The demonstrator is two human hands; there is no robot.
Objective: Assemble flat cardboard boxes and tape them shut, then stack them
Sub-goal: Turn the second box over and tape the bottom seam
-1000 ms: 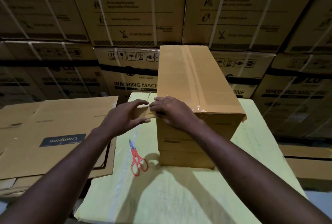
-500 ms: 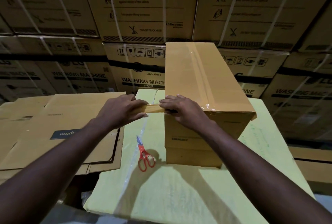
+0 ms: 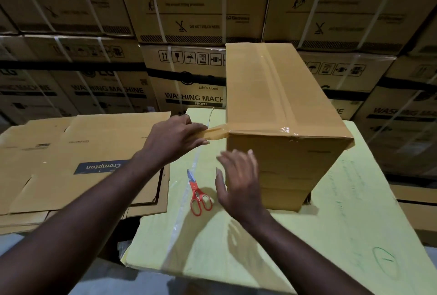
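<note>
A tall assembled brown cardboard box [image 3: 279,105] stands on a pale yellow surface [image 3: 331,235], its top seam covered by brown tape. A strip of tape [image 3: 216,132] runs off the box's near left top corner. My left hand [image 3: 175,138] pinches the free end of that strip, left of the box. My right hand [image 3: 238,181] hovers blurred in front of the box's near left edge, fingers spread, holding nothing. Red-handled scissors [image 3: 198,194] lie on the yellow surface just left of my right hand.
A pile of flat cardboard boxes [image 3: 78,160], one marked Crompton, lies to the left. Stacked washing machine cartons [image 3: 189,81] form a wall behind. More flat cardboard [image 3: 416,200] lies low at the right.
My right hand has left the box's top corner and dropped down toward the scissors. My left hand still holds the tape end, now pulled a little further left.
</note>
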